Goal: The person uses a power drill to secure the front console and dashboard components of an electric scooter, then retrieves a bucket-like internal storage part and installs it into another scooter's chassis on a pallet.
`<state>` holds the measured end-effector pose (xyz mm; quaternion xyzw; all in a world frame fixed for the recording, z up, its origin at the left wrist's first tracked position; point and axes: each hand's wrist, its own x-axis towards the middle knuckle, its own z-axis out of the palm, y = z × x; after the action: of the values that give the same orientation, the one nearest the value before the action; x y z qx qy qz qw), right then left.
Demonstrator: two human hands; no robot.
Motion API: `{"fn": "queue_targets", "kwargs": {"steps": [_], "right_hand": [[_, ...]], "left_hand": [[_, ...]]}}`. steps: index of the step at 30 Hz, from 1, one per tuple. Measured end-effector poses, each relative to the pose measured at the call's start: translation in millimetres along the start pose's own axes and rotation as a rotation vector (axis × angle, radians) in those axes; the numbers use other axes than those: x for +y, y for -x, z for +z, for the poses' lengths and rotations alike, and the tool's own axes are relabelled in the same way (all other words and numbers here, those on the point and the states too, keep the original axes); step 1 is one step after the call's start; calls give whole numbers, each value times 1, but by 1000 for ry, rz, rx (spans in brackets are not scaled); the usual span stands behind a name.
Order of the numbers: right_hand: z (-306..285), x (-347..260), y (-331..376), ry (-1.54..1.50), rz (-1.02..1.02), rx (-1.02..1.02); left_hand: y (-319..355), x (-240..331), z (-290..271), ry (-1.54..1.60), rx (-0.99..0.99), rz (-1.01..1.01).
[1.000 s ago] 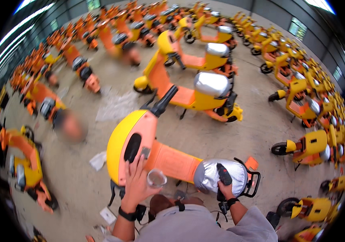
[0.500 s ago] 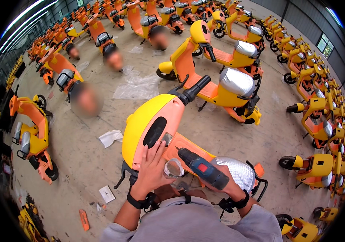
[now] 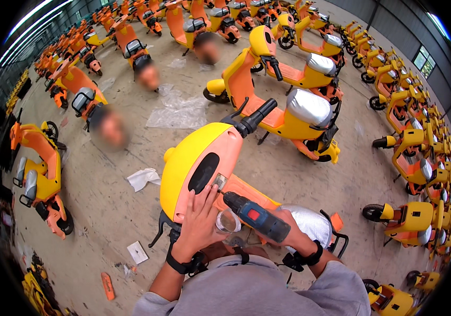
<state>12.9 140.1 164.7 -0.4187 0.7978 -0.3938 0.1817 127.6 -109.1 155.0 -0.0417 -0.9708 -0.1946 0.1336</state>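
Power drill (image 3: 255,215) in blue and black, with a red patch on it, sits in the right hand (image 3: 291,230). That hand curls tight around it. The thin tip points up and to the left, at a small metal plate (image 3: 220,180) on the front scooter (image 3: 189,155). The tip is very near the plate, but I cannot tell if it touches.

The left hand (image 3: 196,221) lies on the orange side of the scooter's head, just below a dark oval panel (image 3: 203,173). Its long fingers (image 3: 199,200) stretch out, and some ends come right up to the plate. On its thumb side, the same hand holds a clear cup (image 3: 228,221). I cannot tell what is in the cup. A black band goes around each wrist.

The front scooter has a black handlebar grip (image 3: 259,116) and a shiny silver seat (image 3: 312,226), partly hidden by the right hand. Another yellow and orange scooter (image 3: 289,127) stands near it.

On the floor to the left are a crumpled white sheet (image 3: 143,179), a flat white box (image 3: 137,253) and an orange strip (image 3: 108,286). Farther off lies clear plastic wrap (image 3: 177,117).
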Motion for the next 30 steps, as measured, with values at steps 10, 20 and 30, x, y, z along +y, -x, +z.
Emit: {"fn": "queue_targets", "kwargs": {"steps": [10, 20, 30], "right_hand": [[-9, -28, -10, 74, 28, -45], [-25, -30, -24, -29, -62, -135], [-16, -22, -18, -80, -75, -92]], "left_hand": [[-1, -2, -1, 7, -7, -3], [-1, -4, 3, 22, 24, -6], [-1, -3, 0, 6, -8, -16]]}}
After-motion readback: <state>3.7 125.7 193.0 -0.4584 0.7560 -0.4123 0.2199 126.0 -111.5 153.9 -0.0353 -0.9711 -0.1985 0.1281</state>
